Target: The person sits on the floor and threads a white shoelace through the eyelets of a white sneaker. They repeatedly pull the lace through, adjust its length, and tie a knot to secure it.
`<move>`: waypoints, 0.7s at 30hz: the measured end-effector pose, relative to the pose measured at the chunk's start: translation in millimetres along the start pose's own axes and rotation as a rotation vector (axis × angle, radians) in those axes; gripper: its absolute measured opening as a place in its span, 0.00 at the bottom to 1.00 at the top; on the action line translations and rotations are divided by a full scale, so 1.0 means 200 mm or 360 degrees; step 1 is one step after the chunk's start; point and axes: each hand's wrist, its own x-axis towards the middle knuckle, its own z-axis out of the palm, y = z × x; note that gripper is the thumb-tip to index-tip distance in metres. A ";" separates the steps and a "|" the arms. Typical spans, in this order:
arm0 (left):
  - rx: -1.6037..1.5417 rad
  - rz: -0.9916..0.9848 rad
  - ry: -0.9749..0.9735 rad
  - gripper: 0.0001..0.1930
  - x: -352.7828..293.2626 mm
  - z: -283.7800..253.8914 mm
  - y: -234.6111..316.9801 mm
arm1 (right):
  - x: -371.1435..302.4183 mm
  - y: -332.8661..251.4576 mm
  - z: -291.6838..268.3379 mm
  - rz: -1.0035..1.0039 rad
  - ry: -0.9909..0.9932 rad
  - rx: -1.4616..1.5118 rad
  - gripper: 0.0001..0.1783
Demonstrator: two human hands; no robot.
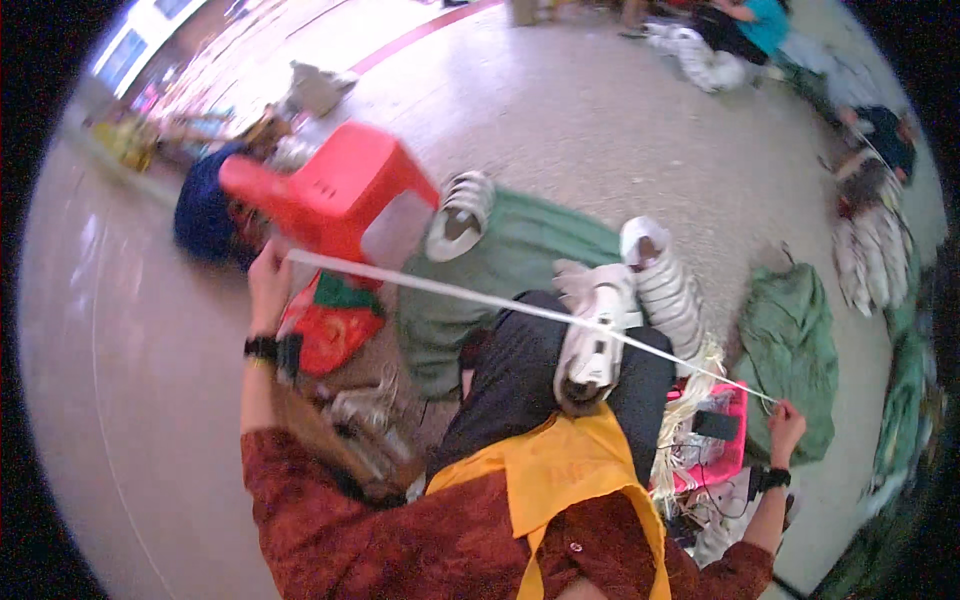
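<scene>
A long white shoelace runs taut and slanting across my body, over my lap. Its left end is pinched in my left hand, out beside the red stool. My right hand grips the other end, lower down by a pink basket. Beneath the lace a white sneaker rests on my dark trousers, between my knees, with its dark opening toward me. A yellow apron covers my front just below the shoe.
A red plastic stool stands ahead on the left. Nested white shoes and another stack lie on green cloth. White laces hang beside the pink basket. At right is a green sack; a person sits far off.
</scene>
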 end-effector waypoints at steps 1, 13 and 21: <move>0.0035 -0.0064 -0.0054 0.10 -0.01 0.00 -0.02 | 0.00 0.01 0.00 0.0038 0.0049 0.0208 0.10; -0.0140 -0.0074 -0.0006 0.05 0.00 0.15 -0.29 | -0.04 0.04 -0.13 0.0003 0.0266 -0.0299 0.11; -0.0014 0.0013 -0.0177 0.04 0.06 0.21 -0.43 | -0.12 0.03 -0.15 0.0121 0.0293 -0.0149 0.09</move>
